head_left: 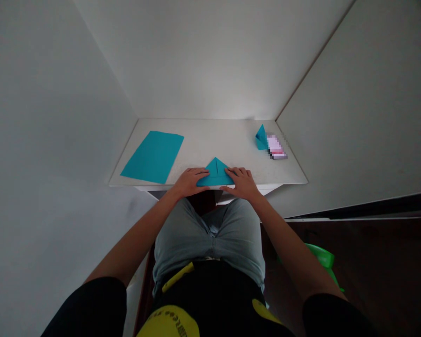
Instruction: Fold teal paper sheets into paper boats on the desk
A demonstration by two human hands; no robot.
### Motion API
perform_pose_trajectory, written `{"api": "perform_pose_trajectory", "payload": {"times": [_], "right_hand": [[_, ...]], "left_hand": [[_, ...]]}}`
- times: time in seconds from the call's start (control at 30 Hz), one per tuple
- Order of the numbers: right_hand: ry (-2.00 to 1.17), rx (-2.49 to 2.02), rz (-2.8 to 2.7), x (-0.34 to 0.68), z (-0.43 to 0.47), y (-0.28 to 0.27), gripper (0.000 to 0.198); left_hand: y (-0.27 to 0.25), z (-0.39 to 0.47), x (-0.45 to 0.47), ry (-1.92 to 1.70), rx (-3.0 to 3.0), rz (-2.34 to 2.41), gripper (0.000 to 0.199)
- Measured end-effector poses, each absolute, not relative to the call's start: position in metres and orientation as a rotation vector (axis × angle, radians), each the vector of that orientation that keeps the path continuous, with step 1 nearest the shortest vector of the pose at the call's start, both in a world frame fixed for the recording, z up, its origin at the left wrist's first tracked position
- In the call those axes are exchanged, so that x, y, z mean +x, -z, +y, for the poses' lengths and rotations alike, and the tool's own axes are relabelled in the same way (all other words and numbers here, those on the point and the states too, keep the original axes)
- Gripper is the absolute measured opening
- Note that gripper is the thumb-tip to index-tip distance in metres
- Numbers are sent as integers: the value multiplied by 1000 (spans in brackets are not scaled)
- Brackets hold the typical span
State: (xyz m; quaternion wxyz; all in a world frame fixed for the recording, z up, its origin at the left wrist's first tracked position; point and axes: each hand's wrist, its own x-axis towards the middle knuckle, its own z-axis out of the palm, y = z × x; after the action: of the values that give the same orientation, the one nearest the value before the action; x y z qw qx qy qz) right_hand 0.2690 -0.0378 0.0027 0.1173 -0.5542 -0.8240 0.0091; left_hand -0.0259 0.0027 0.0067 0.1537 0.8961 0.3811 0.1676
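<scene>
A turquoise sheet of paper point(215, 174), folded to a peak with a band along its lower edge, lies at the front edge of the table. My left hand point(191, 181) grips its left side, fingers on top and thumb along the near edge. On the opposite side, my right hand point(243, 182) holds the right corner in the same way. A vertical seam runs down the middle of the peak between my hands. The fingertips cover both lower corners.
Flat turquoise paper point(153, 157) lies on the left of the white table point(217, 135). A folded turquoise paper piece point(261, 138) stands at the back right, beside a blurred-out phone-like object point(276, 147). Walls enclose the table; a green plastic item point(321, 256) is low right.
</scene>
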Motion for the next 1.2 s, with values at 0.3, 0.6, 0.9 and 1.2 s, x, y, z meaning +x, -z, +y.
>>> {"api": "perform_pose_trajectory", "payload": {"times": [0.3, 0.6, 0.9, 1.2], "right_hand": [[-126, -1616, -2456, 276, -29, -13, 63], [-369, -1582, -2421, 289, -18, -11, 55], [-252, -1675, -2313, 275, -18, -19, 62], [-44, -1508, -2368, 228, -46, 0, 48]], "left_hand": [[-10, 23, -29, -551, 2454, 983, 32], [-16, 29, -23, -466, 2404, 1088, 32], [-21, 16, 8, -500, 2426, 1502, 46], [-8, -11, 22, -458, 2649, 1291, 41]]}}
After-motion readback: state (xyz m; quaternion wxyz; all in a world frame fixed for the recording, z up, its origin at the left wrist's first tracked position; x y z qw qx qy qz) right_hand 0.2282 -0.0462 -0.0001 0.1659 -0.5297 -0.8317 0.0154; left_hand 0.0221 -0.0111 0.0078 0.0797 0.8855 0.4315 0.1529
